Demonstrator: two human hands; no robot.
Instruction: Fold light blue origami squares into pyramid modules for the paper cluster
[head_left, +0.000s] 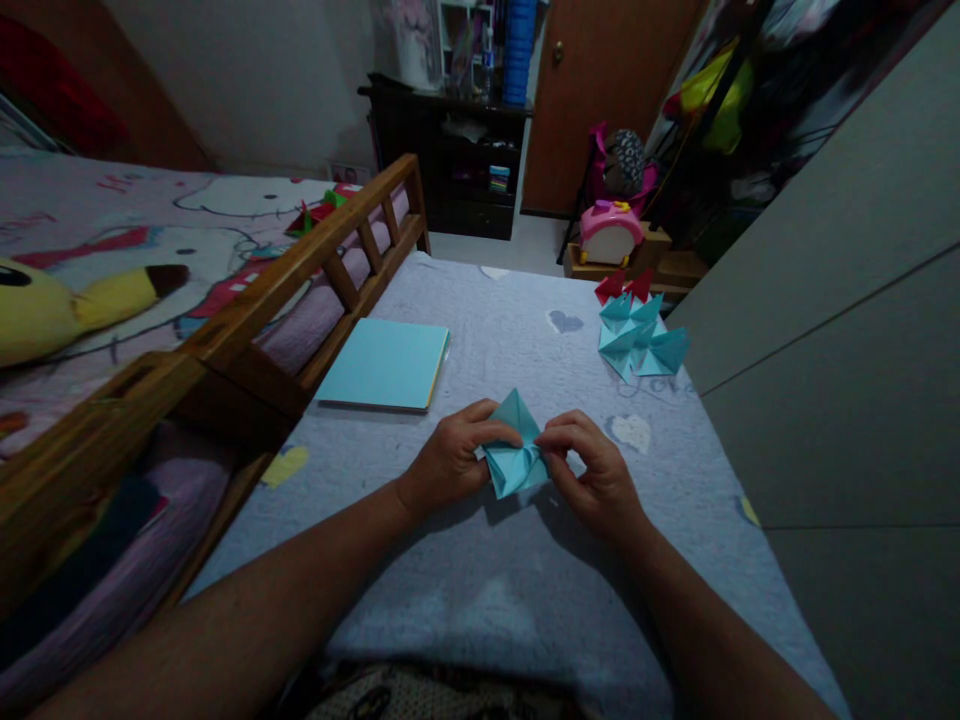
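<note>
We pinch the folded blue paper [516,455] between our left hand [450,462] and right hand [596,472] (fingertips pressed onto it) low over the grey bedspread [480,600]; beyond lie 1 paper stack [386,365], then folded blue shapes [641,338].

Folded paper [516,455]: plain light turquoise.
Paper stack [386,365]: turquoise top sheet, yellow edge along the right side; 10 o'clock from the folded paper.
Finished pieces [641,340]: plain turquoise, 2 o'clock.
Red pieces [622,287]: plain red, at 12 o'clock of the finished pieces.
Bed cover [480,580]: pale grey-blue, scattered hearts in white, darker blue and yellow.
Bed rail [300,270]: warm brown wood.
Far sheet [150,215]: pinkish lilac, white cartoon cat print with red accents; 10 o'clock.
Plush toy [75,300]: yellow, dark brown tip; 9 o'clock.
Door [607,100]: reddish brown, 12 o'clock.
Shelf unit [442,160]: near black.
Toy case [611,230]: pink and white, 1 o'clock.
Wall panel [840,300]: flat grey, 3 o'clock.
</note>
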